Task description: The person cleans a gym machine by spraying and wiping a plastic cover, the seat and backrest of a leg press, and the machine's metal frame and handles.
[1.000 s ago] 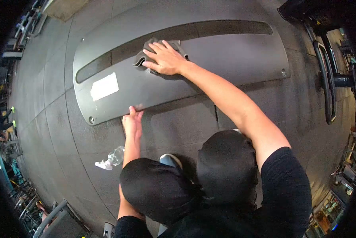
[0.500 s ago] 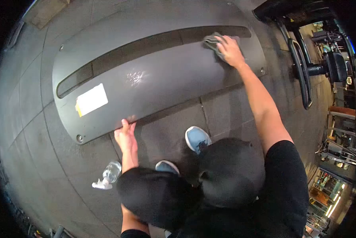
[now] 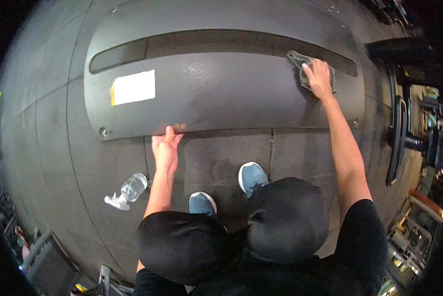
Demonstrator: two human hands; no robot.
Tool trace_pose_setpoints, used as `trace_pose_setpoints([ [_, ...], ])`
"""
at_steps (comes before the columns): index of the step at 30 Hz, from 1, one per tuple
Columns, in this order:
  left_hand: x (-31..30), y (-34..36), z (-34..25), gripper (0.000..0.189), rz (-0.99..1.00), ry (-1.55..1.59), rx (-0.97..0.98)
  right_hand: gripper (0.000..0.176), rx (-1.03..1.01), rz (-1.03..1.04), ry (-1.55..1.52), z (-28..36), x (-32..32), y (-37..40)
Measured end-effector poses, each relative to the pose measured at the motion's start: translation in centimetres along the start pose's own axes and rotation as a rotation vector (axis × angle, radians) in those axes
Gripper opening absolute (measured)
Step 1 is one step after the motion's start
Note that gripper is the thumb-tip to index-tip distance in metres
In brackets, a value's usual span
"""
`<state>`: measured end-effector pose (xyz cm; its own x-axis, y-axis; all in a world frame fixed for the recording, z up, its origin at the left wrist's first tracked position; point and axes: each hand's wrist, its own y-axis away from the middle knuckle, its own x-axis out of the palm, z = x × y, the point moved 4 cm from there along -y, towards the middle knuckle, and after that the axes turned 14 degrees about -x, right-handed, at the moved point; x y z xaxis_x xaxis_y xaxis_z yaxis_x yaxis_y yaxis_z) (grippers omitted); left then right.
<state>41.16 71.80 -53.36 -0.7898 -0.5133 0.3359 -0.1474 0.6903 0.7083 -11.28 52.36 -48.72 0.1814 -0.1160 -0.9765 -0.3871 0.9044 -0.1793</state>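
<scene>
My right hand presses a dark grey-green cloth onto a large dark grey panel, near the right end of its long slot. The thumb is apart from the other fingers, and the cloth bunches beneath them. At the panel's near edge, left of the middle, my left hand has its thumb and fingers closed around the rim. Some of its fingertips are hidden. A shiny wet-looking patch shows on the panel between the hands. The panel also bears a white label at its left.
A clear spray bottle with a white head lies on the dark tiled floor, left of my left forearm. My blue shoes are close to the panel. Gym equipment with a black curved bar stands at the right.
The view has turned, so the panel looks more level. My right hand and the cloth have shifted slightly nearer to me on the panel. My left hand stays at the near edge.
</scene>
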Motion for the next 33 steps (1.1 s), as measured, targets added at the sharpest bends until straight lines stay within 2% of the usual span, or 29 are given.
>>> trace_pose_setpoints([
  [2,-0.6,-0.8,0.4,0.021,0.027,0.004,0.003,0.059,-0.241,0.008,-0.112,7.1,1.3,-3.3],
  [3,-0.7,-1.1,0.6,0.021,0.082,0.001,-0.006,0.061,-0.282,0.107,-0.152,10.7,1.9,-5.3],
  [7,-0.3,-0.9,0.3,0.024,0.089,-0.024,0.005,0.070,-0.548,0.100,-0.109,25.6,5.1,-10.7],
  [9,-0.1,-1.0,0.2,0.025,0.093,-0.018,0.011,0.076,-0.645,0.031,-0.173,31.6,6.4,-12.5],
  [12,-1.2,-1.9,0.3,0.019,0.135,0.013,-0.020,0.074,-0.731,-0.037,-0.270,39.4,6.6,-11.8],
  [14,-3.3,-3.8,1.6,0.015,0.205,-0.029,-0.060,0.072,-0.796,0.028,-0.337,42.5,4.8,-8.3],
  [16,-0.5,-0.7,0.1,0.011,0.078,0.118,0.002,0.074,-0.725,0.065,-0.392,41.3,4.0,-5.3],
  [18,0.8,0.7,-1.1,0.013,0.163,0.107,0.015,0.078,-0.668,0.106,-0.335,37.7,2.5,-2.8],
  [20,-0.6,-1.0,-0.2,0.027,0.278,0.022,0.008,0.080,-0.551,0.120,-0.258,32.7,1.6,-0.5],
  [22,-1.5,-0.9,-0.9,0.027,0.274,0.071,-0.076,0.082,-0.424,0.153,-0.173,27.2,0.7,2.2],
  [24,-3.5,-1.4,-2.2,0.027,0.182,0.169,-0.007,0.084,-0.356,0.156,-0.122,23.1,-0.4,4.1],
  [26,-5.3,-0.5,-4.7,0.023,0.027,0.268,0.120,0.084,-0.352,0.165,-0.098,22.6,-0.6,4.5],
  [28,-7.0,-1.3,-5.4,0.021,0.020,0.150,0.154,0.085,-0.384,0.171,-0.093,24.1,0.3,3.6],
  [33,-6.8,-2.3,-4.4,0.029,0.037,0.201,0.096,0.099,-0.637,0.299,-0.141,32.8,1.9,-0.7],
])
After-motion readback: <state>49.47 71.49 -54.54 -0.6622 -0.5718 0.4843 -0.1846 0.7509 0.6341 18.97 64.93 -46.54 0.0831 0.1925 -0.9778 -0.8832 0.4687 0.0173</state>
